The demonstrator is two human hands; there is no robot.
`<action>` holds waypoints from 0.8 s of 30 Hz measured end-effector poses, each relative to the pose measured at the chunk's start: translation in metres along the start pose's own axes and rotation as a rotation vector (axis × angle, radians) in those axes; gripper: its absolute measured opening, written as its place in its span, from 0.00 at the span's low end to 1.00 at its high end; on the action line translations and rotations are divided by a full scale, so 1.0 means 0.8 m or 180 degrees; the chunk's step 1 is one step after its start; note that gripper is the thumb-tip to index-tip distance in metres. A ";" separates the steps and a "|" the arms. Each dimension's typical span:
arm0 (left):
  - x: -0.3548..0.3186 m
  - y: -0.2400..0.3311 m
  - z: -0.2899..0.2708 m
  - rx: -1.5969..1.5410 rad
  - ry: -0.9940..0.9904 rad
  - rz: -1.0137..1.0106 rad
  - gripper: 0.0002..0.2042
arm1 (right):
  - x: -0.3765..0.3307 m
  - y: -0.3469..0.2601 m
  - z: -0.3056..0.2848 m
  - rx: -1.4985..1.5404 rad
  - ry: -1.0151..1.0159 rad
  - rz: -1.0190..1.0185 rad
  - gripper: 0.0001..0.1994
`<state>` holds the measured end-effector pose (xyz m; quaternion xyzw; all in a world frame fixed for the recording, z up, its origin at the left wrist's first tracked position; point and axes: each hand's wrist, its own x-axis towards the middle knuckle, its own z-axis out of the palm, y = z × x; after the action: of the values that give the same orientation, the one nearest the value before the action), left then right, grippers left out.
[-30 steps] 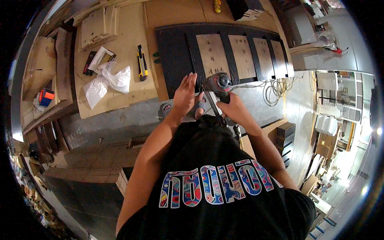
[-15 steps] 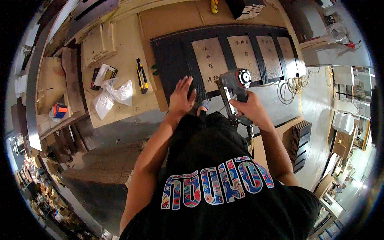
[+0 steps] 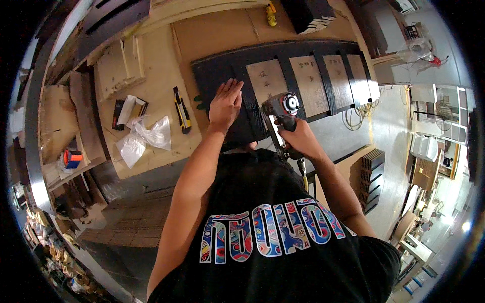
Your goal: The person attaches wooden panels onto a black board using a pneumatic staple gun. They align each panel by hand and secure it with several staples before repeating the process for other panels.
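Note:
A long dark wooden frame (image 3: 217, 68) with several light inset panels lies flat on the workbench. My left hand (image 3: 225, 102) presses flat on its near dark end, fingers spread. My right hand (image 3: 298, 137) grips the handle of a grey pneumatic nail gun (image 3: 279, 107) with a red and white round cap. The gun's nose rests on the frame's near edge, just right of my left hand. An air hose (image 3: 303, 169) hangs from the gun's handle beside my body.
A yellow and black utility knife (image 3: 182, 110) lies left of the frame, beside crumpled clear plastic bags (image 3: 144, 137) and a small box (image 3: 128, 110). Light wooden pieces (image 3: 118, 65) are stacked at the far left. Slotted dark panels (image 3: 371, 174) and coiled cable (image 3: 361, 108) sit on the right.
The frame and bench have shifted lower and nearer in view. My left hand slid farther onto the frame and flattened. The nail gun moved from near my chest onto the frame's edge.

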<state>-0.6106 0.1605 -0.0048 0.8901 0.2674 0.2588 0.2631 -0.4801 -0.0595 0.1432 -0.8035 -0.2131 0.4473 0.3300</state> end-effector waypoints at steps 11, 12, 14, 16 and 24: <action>0.004 -0.006 0.000 -0.0026 0.0206 0.0257 0.17 | -0.009 -0.020 0.023 -0.0441 0.0418 -0.0392 0.15; 0.004 -0.007 0.000 -0.0032 0.0221 0.0263 0.17 | -0.008 -0.016 0.024 -0.0445 0.0435 -0.0440 0.15; 0.004 -0.006 0.000 -0.0044 0.0245 0.0277 0.17 | -0.005 -0.006 0.027 -0.0449 0.0467 -0.0530 0.15; 0.005 -0.006 0.000 0.0001 0.0247 0.0282 0.17 | -0.005 -0.010 0.023 -0.0427 0.0357 -0.0278 0.16; 0.004 -0.006 0.001 0.0045 0.0284 0.0276 0.17 | -0.010 -0.018 0.027 -0.0346 0.0326 -0.0037 0.16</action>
<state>-0.6092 0.1657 -0.0075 0.8903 0.2419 0.3075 0.2331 -0.5033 -0.0475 0.1497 -0.8408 -0.2246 0.3915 0.2989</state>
